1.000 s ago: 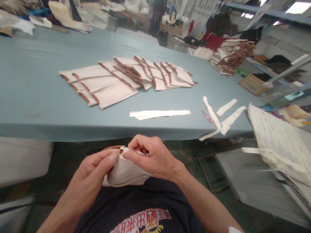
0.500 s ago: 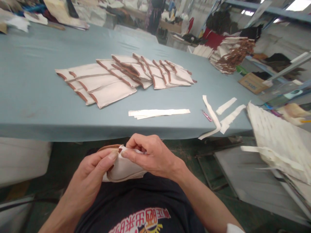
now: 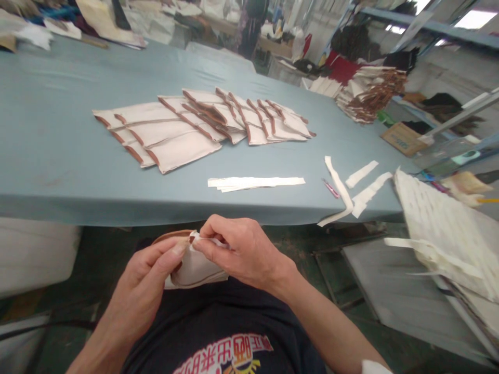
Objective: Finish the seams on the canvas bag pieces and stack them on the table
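Observation:
Close to my body, in front of the table edge, I hold a cream fabric pouch [image 3: 198, 267] with brown trim. My left hand [image 3: 152, 265] pinches its trimmed edge between thumb and fingers. Beside it, my right hand [image 3: 239, 249] is closed on the same edge, thumb and forefinger gripping near a corner. The two pinches almost meet, with a small white and brown bit of the edge showing between them. Part of the pouch is hidden behind my fingers.
Several similar cream pouches [image 3: 183, 150] overlap on the blue-green table [image 3: 58, 171]. Nearer lie white strips [image 3: 253, 182], a purple-handled small tool [image 3: 331, 188] and a bent strip [image 3: 341, 187]. At right stand a cardboard box [image 3: 403, 139] and a pile of brown-edged pieces [image 3: 370, 93].
Both hands keep their pinch on the pouch edge, with only a slight shift of the fingers. The whole view has tilted a little; the things on the table lie as before.

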The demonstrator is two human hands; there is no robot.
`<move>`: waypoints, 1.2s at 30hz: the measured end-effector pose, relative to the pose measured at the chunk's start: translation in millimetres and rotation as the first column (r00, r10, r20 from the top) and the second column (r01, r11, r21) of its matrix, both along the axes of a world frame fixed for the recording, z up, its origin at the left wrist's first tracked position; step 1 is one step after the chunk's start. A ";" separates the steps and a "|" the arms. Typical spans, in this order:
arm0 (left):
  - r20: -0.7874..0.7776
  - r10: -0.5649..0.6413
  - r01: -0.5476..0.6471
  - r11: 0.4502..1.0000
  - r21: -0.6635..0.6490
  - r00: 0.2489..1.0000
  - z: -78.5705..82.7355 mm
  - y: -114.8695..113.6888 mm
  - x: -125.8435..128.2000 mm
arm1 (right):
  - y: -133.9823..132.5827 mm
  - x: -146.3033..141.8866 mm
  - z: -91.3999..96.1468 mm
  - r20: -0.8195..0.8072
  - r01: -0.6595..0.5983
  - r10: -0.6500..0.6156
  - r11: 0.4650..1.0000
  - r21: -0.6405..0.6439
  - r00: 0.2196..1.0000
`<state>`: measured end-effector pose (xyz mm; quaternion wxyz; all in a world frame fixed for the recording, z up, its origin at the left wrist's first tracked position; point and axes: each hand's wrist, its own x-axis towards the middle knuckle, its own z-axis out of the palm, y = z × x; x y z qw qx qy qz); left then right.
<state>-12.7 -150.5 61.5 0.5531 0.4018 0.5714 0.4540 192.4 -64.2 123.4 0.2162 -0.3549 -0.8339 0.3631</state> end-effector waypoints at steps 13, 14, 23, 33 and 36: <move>0.003 0.093 -0.093 0.996 -0.014 0.996 5.8 4.5 7.8 | -3.2 -5.8 -7.2 0.131 -0.046 0.017 0.973 0.225 0.991; 0.001 0.097 -0.097 0.995 -0.016 0.995 6.2 4.8 8.0 | -3.3 -5.6 -8.5 0.134 -0.048 0.015 0.968 0.245 0.991; -0.229 0.178 -0.161 0.983 0.094 0.957 14.8 8.1 12.7 | -9.8 -8.4 -28.0 0.103 -0.022 -0.041 0.837 0.547 0.994; -0.495 0.365 -0.241 0.924 0.297 0.789 21.6 -7.2 39.6 | -19.4 -11.7 -26.9 0.037 0.079 -0.123 0.812 0.579 0.992; -0.592 0.398 -0.202 0.907 0.369 0.701 23.0 -9.7 41.8 | -21.2 -11.8 -25.1 0.081 0.066 -0.134 0.826 0.559 0.988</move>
